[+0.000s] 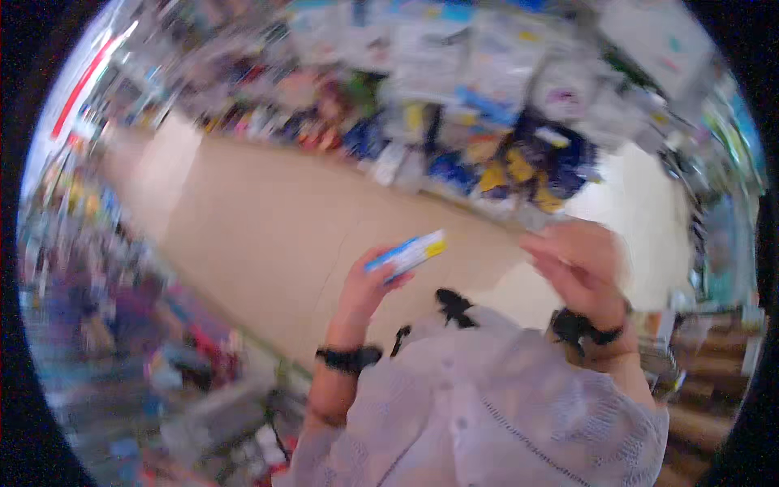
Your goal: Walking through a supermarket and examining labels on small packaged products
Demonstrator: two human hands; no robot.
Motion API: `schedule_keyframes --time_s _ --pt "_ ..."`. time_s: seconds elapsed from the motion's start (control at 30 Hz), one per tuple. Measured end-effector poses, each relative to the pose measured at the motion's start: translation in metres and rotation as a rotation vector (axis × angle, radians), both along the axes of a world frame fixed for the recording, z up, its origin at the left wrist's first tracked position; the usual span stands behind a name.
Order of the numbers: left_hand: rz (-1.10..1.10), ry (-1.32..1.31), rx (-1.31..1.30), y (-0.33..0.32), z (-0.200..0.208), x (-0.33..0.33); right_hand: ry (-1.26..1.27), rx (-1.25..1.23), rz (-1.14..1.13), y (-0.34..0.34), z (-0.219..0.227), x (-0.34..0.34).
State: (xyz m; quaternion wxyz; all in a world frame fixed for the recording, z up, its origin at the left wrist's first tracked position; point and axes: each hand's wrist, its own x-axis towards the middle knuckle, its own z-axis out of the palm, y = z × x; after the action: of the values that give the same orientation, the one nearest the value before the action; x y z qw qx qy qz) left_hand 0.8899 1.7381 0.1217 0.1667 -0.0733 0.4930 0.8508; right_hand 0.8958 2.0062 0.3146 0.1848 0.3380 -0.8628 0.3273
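Note:
My left hand (371,284) is closed around a small flat carton (415,252) in white, blue and yellow. The carton slants up to the right, its yellow end pointing away from my fingers. To the right, my right hand (580,260) is raised in the air, apart from the carton. Its loosely stretched fingers point left, blurred by motion, and nothing shows in them. Each wrist carries a dark band, the left band (347,359) and the right band (591,329).
Smeared by motion, a shop aisle with a beige floor (268,211) runs to the far left. Packed shelves (487,65) line the far side, with blue and yellow packages (523,166) low down. More goods (195,341) stand at the near left. Brown shelving (714,365) is at the right.

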Motion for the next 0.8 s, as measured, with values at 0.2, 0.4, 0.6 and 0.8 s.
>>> schedule_keyframes --time_s 0.2,0.4,0.6,0.8 --pt "0.025 -0.117 -0.084 -0.004 -0.030 0.010 0.015 -0.251 -0.527 0.134 -0.100 -0.091" --pt "0.140 -0.119 -0.124 0.026 -0.019 0.006 0.644 -0.186 -1.173 0.343 -0.033 -0.146" --pt "0.217 -0.034 -0.164 0.086 -0.022 -0.020 0.472 0.073 -1.384 0.406 -0.021 -0.230" --pt "0.118 -0.089 -0.197 0.170 0.017 -0.061 0.383 0.108 -1.335 0.413 -0.014 -0.253"
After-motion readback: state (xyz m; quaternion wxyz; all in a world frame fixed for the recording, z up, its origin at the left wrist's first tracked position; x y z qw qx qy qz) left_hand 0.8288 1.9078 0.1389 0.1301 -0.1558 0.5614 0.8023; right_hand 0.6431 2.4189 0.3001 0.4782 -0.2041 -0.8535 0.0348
